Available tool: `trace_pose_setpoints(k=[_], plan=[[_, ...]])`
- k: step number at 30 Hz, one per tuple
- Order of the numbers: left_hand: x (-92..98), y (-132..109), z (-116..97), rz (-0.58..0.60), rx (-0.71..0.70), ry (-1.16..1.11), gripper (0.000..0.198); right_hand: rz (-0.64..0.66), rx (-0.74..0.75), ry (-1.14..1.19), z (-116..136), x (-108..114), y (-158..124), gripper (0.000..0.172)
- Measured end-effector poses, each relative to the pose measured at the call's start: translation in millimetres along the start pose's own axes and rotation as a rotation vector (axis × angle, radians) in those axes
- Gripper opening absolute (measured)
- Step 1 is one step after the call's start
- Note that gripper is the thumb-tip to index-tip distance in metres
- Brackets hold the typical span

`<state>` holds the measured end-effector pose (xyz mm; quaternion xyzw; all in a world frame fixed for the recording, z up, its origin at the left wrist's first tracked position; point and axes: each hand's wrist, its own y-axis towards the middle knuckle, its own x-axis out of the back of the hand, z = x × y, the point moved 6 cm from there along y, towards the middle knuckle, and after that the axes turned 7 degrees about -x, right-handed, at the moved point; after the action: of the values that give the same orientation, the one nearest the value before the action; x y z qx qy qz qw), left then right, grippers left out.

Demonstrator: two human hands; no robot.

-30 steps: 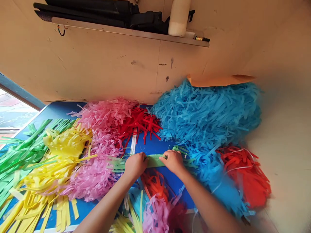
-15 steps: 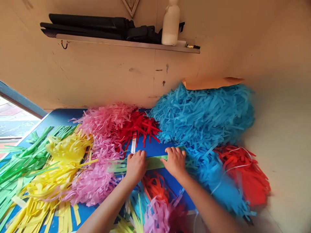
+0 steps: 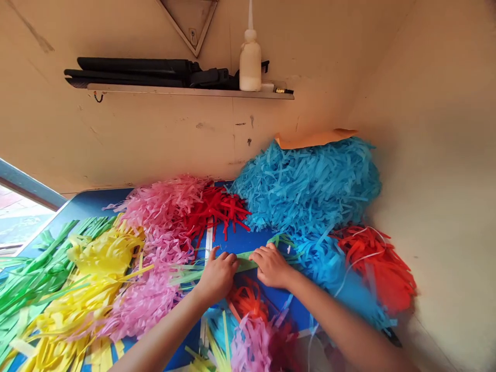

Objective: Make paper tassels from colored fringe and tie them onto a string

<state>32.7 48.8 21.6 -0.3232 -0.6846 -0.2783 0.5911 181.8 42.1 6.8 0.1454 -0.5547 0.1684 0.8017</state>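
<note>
A light green strip of fringed tissue paper (image 3: 245, 262) stretches between my two hands, just over the blue table (image 3: 251, 238). My left hand (image 3: 219, 274) is closed on its left part, where cut green fringe trails out toward the pink paper. On the right part of the strip, my right hand (image 3: 270, 264) is curled with its fingers bunched, and more green fringe shows behind it. Directly below the hands lies a tassel garland with orange-red fringe (image 3: 250, 302) and lilac fringe (image 3: 251, 343). My fingertips are partly hidden.
Pink fringe (image 3: 163, 204), yellow fringe (image 3: 104, 253) and green fringe (image 3: 34, 274) lie to the left. A big blue fringe heap (image 3: 310, 186) and red fringe (image 3: 377, 268) are on the right, with a white string across. Above is a wall shelf (image 3: 186, 92) holding a white bottle (image 3: 250, 64).
My hands have come closer together on the green strip, and my right hand has turned and curled more. The head view has tilted up, so the shelf sits lower.
</note>
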Motion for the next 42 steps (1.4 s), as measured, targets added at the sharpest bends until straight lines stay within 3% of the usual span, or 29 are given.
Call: trace_pose_setpoints(k=[6, 12, 17, 22, 30, 33, 42], plan=[[2.1, -9.8, 23.0, -0.067, 0.094, -0.144, 0.035, -0.064, -0.107, 0.063, -21.9, -4.0, 5.4, 0.027], [9.1, -10.3, 9.4, -0.084, 0.131, -0.006, 0.021, -0.064, -0.149, 0.104, -29.1, -0.5, 7.1, 0.020], [4.1, -4.9, 8.1, -0.036, 0.128, 0.068, 0.025, -0.050, -0.077, 0.082, -16.2, 8.6, 2.0, 0.036], [9.8, -8.4, 14.4, -0.089, 0.164, -0.026, 0.027, -0.065, -0.120, 0.074, -21.3, 3.5, 5.9, 0.009], [2.6, -9.7, 27.6, -0.098, 0.194, -0.134, 0.026, -0.044, -0.166, 0.130, -34.1, 2.4, 14.2, 0.011], [0.8, -10.8, 34.0, -0.082, 0.206, -0.168, 0.027, -0.020, -0.180, 0.141, -37.5, 3.1, 15.2, 0.001], [-1.9, 1.7, 42.5, -0.004, 0.343, -0.126, 0.030, -0.037, -0.337, 0.084, -41.6, -0.6, 25.7, 0.013]])
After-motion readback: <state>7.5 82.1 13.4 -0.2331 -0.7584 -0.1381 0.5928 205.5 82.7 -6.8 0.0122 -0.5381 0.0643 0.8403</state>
